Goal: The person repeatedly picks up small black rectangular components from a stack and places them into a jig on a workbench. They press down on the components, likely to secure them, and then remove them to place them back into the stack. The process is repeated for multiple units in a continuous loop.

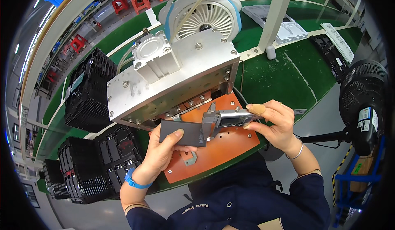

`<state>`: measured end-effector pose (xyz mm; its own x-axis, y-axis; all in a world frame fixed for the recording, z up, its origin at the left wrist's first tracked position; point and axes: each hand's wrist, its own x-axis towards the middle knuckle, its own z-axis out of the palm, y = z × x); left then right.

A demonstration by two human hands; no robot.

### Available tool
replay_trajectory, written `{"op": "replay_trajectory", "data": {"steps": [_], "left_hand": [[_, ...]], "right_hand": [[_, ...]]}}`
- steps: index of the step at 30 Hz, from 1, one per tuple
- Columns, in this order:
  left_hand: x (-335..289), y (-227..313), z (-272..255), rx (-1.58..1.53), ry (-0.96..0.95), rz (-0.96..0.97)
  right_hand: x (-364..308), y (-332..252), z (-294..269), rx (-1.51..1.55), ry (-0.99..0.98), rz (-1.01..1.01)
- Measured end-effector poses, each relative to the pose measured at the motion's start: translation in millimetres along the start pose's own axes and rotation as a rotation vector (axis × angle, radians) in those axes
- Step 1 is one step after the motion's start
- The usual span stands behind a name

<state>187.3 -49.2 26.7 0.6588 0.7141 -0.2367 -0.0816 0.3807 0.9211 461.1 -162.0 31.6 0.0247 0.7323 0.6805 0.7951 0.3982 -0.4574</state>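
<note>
My left hand [162, 147] grips a flat dark grey rectangular plate [181, 132], thumb on its upper face and fingers beneath. In my right hand [275, 123] is a digital caliper [235, 119], held by its display end between thumb and fingers. The caliper's jaws [210, 117] meet the plate's right edge; whether they clamp it is too small to tell. A tan covering wraps one right fingertip. Both hands are above an orange base board [242, 136], in front of a silver metal press [173, 82] with a cylinder block [154, 55] on top.
Stacks of black trays [88, 90] stand to the left, with more black trays [80, 164] nearer me. A white fan [203, 18] sits behind the press. To the right is a black fan [362, 102]. A pale upright post [276, 18] rises from the green bench [288, 73].
</note>
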Motion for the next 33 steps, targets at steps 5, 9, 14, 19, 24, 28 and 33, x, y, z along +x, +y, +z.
{"op": "replay_trajectory", "data": {"steps": [5, 9, 14, 19, 24, 28, 33], "left_hand": [[-22.3, 6.7, 1.1, -0.079, 0.088, 0.034], [-68.2, 37.3, -34.1, 0.584, 0.236, 0.425], [-101.8, 16.3, -140.3, 1.399, 0.824, 0.776], [-100.4, -27.8, -194.1, 1.689, 0.587, 0.59], [-108.9, -25.9, -173.0, 1.607, 0.457, 0.379], [-114.2, -28.6, -181.4, 1.372, 0.411, 0.241], [-108.9, -37.0, -193.5, 1.382, 0.466, 0.299]], "right_hand": [[-0.6, -9.9, -5.5, 0.043, -0.049, 0.111], [-38.6, 16.6, -34.2, 0.068, 0.111, 0.286], [-65.4, 94.1, -35.8, -0.073, 0.166, 0.469], [-87.3, 154.1, -22.9, -0.378, 0.033, 0.679], [-92.2, 158.5, -9.3, -0.471, 0.056, 0.564], [-88.3, 159.5, -4.8, -0.496, 0.025, 0.551], [-88.9, 160.7, -5.4, -0.607, -0.046, 0.435]]}}
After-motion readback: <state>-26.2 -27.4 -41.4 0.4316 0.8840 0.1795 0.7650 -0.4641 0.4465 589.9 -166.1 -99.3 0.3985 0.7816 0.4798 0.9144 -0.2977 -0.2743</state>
